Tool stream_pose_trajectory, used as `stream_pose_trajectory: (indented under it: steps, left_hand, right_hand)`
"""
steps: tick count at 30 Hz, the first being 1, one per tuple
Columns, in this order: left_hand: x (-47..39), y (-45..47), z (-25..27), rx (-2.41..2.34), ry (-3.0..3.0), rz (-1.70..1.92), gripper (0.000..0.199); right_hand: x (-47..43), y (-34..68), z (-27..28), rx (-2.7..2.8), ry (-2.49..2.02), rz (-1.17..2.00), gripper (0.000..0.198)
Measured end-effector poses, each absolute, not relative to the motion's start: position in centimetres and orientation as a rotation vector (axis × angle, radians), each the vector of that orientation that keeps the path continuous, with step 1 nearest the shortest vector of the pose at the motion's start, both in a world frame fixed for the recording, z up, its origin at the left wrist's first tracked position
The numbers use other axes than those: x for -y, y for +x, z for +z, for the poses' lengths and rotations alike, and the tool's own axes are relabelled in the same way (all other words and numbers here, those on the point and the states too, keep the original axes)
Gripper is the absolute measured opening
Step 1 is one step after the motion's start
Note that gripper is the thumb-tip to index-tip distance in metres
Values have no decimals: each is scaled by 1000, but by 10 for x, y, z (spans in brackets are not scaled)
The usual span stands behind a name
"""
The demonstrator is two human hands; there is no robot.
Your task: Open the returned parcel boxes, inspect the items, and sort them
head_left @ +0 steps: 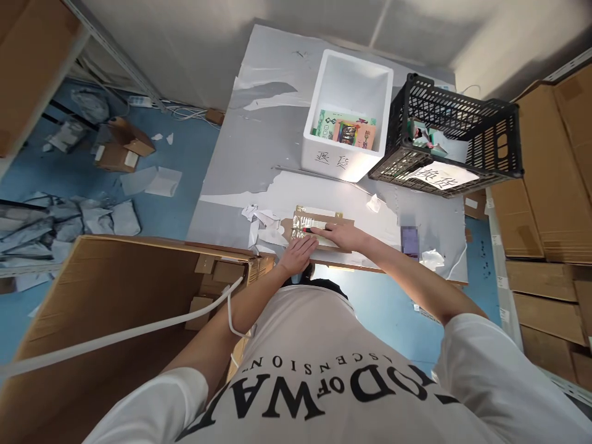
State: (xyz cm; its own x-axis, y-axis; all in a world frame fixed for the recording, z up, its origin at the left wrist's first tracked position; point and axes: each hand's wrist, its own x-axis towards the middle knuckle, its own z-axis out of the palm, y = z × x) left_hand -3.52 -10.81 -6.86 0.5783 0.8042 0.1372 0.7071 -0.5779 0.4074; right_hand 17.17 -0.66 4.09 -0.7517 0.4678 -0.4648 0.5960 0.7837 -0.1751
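Note:
A flat cardboard parcel point(348, 223) lies near the table's front edge, with shiny clear tape and a pale label on its upper face. My right hand point(345, 237) rests over the parcel and grips a slim red-and-black box cutter point(307, 230), which points left along the taped end. The blade itself is too small to make out. My left hand point(300, 253) lies with its fingers stretched flat on the parcel's near left corner, holding it down. Crumpled white paper scraps point(266, 228) sit just left of the parcel.
Behind the parcel stand a white foam box point(314, 151) with colourful packs inside and a black plastic crate point(499, 176). A phone-like object point(409, 242) lies on the right. A large open carton point(115, 243) borders the table's left front. Stacked cartons point(546, 296) line the right.

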Motion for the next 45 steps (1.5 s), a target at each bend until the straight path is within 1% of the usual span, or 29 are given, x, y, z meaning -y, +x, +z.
stream_pose_trajectory:
  steps: [4,11,17,20,24,28,31,37,39,41,43,45]
  left_hand:
    - [107,-35,-66,-1248,2512,408,64]
    - [108,-36,-60,-1245,2557,384,65]
    - [107,-35,-58,-1254,2560,341,63]
    - [107,-35,-59,-1250,2557,349,62]
    - [108,-34,-67,-1306,2520,379,59]
    - [106,-33,-74,-1346,2555,337,61]
    - [104,-30,-75,-1379,2603,303,60]
    - [103,-25,-75,-1455,2580,305,59]
    - [104,-24,-76,-1479,2581,326,58]
    - [107,-23,-74,-1486,2597,352,56]
    - [109,-21,-70,-1492,2607,381,54]
    - [110,-21,-63,-1482,2611,389,53]
  right_hand:
    - [7,171,38,-2591,798,-368,74]
    - [14,172,43,-2545,875,-351,75]
    - [26,172,42,-2531,997,-344,68]
    - [28,178,40,-2489,1027,-354,68]
    - [24,208,51,-2421,1060,-436,71]
    - [22,267,72,-2294,1064,-392,81]
    - [27,300,81,-2252,1084,-398,79]
    - [47,327,84,-2307,1132,-343,79]
    - [56,346,80,-2377,1263,-350,70]
    - [65,364,67,-2406,1566,-382,59]
    - [71,373,42,-2296,1969,-417,57]
    - [74,368,7,-2060,2261,-460,58]
